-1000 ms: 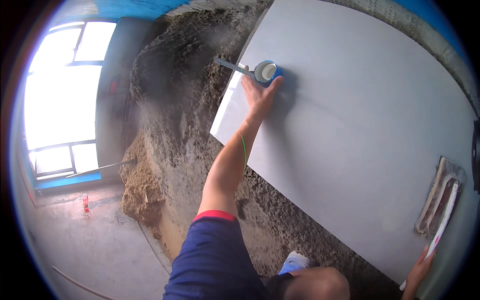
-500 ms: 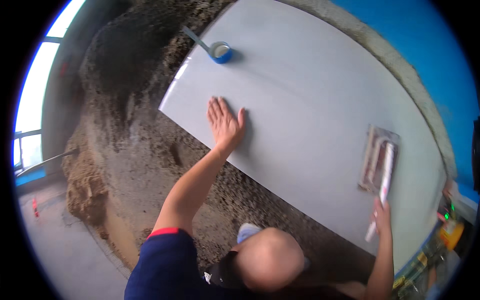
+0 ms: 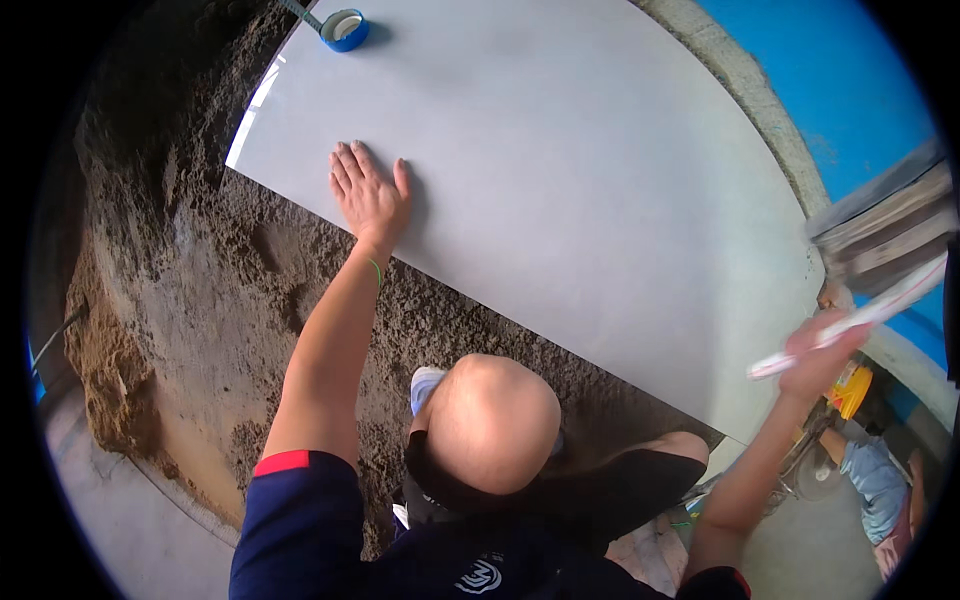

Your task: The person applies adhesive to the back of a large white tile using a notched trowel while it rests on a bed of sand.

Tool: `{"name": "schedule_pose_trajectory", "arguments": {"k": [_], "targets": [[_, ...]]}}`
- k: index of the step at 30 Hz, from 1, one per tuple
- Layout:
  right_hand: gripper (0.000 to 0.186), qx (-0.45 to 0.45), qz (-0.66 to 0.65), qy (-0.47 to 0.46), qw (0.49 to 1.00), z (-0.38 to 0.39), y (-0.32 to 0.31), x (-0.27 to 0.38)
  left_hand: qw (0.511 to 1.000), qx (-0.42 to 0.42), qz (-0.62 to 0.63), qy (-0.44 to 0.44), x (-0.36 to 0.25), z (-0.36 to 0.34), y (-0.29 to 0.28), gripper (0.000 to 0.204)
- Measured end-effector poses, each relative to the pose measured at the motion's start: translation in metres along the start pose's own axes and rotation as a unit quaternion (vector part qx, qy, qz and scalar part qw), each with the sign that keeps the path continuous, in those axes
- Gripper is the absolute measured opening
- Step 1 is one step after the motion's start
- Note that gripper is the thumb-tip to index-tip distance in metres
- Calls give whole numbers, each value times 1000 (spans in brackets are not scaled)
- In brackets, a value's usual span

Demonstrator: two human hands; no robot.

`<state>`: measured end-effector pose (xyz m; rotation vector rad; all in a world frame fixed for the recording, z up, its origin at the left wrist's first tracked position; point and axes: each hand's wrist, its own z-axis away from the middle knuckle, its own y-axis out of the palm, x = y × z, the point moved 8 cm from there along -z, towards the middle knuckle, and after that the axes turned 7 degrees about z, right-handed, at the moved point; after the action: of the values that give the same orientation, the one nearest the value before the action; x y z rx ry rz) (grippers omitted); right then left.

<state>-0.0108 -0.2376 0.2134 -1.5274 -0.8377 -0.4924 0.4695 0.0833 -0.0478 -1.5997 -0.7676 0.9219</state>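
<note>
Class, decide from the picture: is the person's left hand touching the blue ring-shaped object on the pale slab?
Apart. The head view shows a plain stretch of bare pale slab between the left hand's fingertips and the blue ring-shaped object.

Bare-handed grips: two, left grip plus right grip. Large pale slab: one. Trowel: one, with one white handle. Blue round cup: one; grey strip: one. Own knees: two, left knee plus right knee. Own shoe: one in view. Green wristband: one. Dark blue sleeves with red trim: two, left sleeve plus right sleeve. White shirt emblem: one. Sandy heap: one; thin rod: one. Blue wall: one. Yellow object: one, kind too small to tell. Co-worker: one, partly visible.
</note>
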Motion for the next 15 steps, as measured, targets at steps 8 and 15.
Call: {"name": "schedule_pose_trajectory", "arguments": {"k": [8, 15], "targets": [[61, 220, 13, 410, 885, 36, 133, -144, 1000, 4, 10, -5, -16, -5, 2, 77], [53, 104, -132, 183, 969, -15, 14, 38, 1000, -12, 4, -19, 3, -3, 1, 75]]}}
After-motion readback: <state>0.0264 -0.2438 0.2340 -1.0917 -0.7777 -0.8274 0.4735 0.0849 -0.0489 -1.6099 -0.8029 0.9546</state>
